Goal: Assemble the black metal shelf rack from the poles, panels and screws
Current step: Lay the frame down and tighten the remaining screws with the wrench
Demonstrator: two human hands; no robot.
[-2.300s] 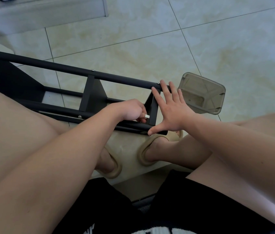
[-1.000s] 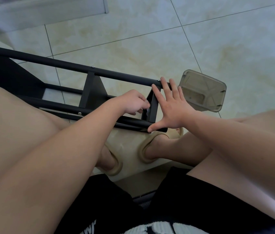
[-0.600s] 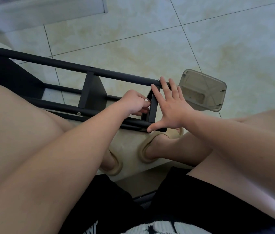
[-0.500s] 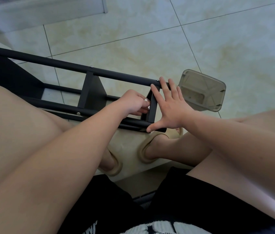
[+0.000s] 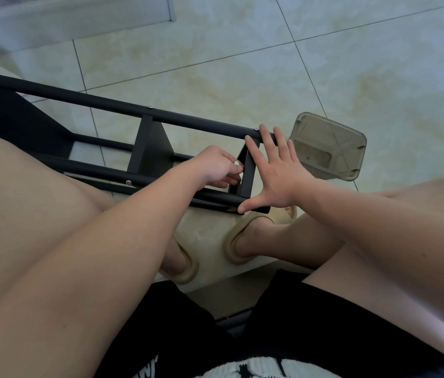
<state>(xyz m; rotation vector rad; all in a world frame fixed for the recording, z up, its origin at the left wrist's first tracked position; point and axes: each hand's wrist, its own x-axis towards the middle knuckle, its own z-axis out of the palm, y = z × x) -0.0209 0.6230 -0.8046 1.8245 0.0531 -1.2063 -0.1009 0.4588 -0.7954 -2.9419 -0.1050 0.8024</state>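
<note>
The black metal shelf rack (image 5: 144, 148) lies on its side on the tiled floor, poles running left to right with panels between them. My right hand (image 5: 275, 173) presses flat with spread fingers against the end panel (image 5: 248, 173), thumb on the near pole. My left hand (image 5: 216, 169) reaches inside the frame just left of that panel, fingers curled and pinching a small light-coloured piece, perhaps a screw or tool; what it is stays unclear. Silver screw heads (image 5: 128, 182) show on the poles.
A translucent grey plastic container (image 5: 327, 150) lies on the floor just right of the rack's end. My knees and feet in beige slippers (image 5: 238, 249) sit under the arms, on a pale step. Open tile stretches beyond the rack.
My left hand has shifted slightly up and toward the end panel, its fingers working at the same spot. My right hand stays pressed on the panel.
</note>
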